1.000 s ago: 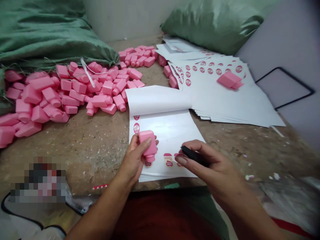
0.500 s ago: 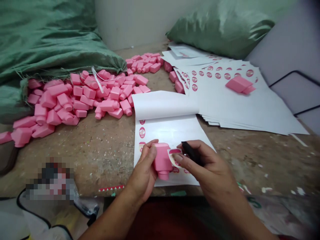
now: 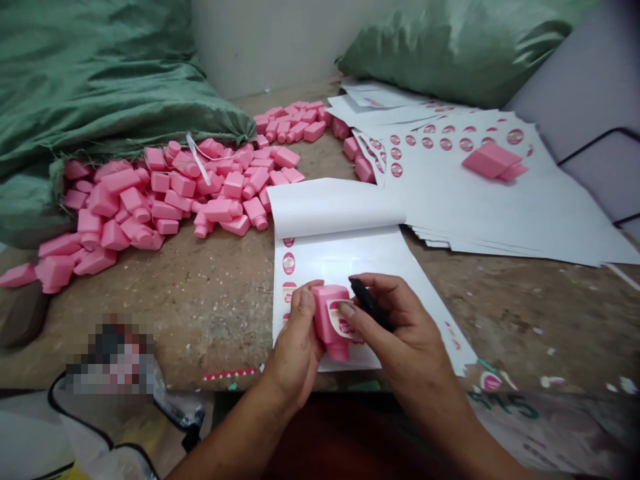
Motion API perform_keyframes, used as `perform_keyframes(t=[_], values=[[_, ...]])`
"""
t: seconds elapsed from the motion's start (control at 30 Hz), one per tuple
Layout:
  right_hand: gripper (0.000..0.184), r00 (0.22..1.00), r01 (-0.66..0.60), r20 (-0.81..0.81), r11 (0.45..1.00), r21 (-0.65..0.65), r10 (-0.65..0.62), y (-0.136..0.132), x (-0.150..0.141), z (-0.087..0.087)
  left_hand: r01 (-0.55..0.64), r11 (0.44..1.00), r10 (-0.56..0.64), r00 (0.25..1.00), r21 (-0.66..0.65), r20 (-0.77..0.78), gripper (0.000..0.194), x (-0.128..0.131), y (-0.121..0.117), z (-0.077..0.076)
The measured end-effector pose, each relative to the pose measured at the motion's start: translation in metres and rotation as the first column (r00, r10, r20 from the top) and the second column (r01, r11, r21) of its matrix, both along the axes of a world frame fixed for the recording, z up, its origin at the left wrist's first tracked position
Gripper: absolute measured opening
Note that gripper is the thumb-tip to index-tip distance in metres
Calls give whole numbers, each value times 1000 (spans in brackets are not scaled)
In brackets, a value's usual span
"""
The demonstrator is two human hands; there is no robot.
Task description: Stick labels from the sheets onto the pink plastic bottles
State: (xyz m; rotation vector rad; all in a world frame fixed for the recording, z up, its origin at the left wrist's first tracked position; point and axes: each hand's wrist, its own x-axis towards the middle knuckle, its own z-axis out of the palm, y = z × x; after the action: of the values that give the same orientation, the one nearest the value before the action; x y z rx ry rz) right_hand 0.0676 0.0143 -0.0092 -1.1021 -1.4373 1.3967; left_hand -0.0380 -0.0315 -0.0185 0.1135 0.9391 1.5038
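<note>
My left hand (image 3: 296,347) is closed around a pink plastic bottle (image 3: 327,323), its neck pointing down towards me. On the bottle's broad face lies a white and pink sticker (image 3: 341,322), pressed by the thumb of my right hand (image 3: 405,330). The fingers of that hand are also wrapped round a slim black tool (image 3: 369,303), a pen or a knife; I cannot tell which. Under both hands is a sticker sheet (image 3: 345,263) with its far end curled over and a few stickers along its left side.
Many pink bottles (image 3: 170,190) spill from a green sack (image 3: 115,73) at the left. Stacked sticker sheets (image 3: 510,220) lie at the right, with one pink bottle (image 3: 495,162) on top. Another green sack (image 3: 450,53) stands behind them. Plastic bags hang below the table's front edge.
The sticker, held beside the bottle before, now lies against its face under my right thumb. The bottle has turned slightly. The whole view has shifted a little.
</note>
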Motion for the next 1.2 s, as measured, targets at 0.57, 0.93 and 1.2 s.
perform_keyframes(t=[0.57,0.93,1.2], values=[[19,999,10,30,998,62,-12,-3,-7,-4,39,999,-41,982,-17,-185,41,-3,-5,-5],[17,882,-193,455,789,583,-120,1,4,-6,70,997,-56,880,12,-471,49,-8,-13,-18],[19,935,-69,355,977,204,-8,15,25,3,82,996,-88,978,-37,-189,54,-8,-8,1]])
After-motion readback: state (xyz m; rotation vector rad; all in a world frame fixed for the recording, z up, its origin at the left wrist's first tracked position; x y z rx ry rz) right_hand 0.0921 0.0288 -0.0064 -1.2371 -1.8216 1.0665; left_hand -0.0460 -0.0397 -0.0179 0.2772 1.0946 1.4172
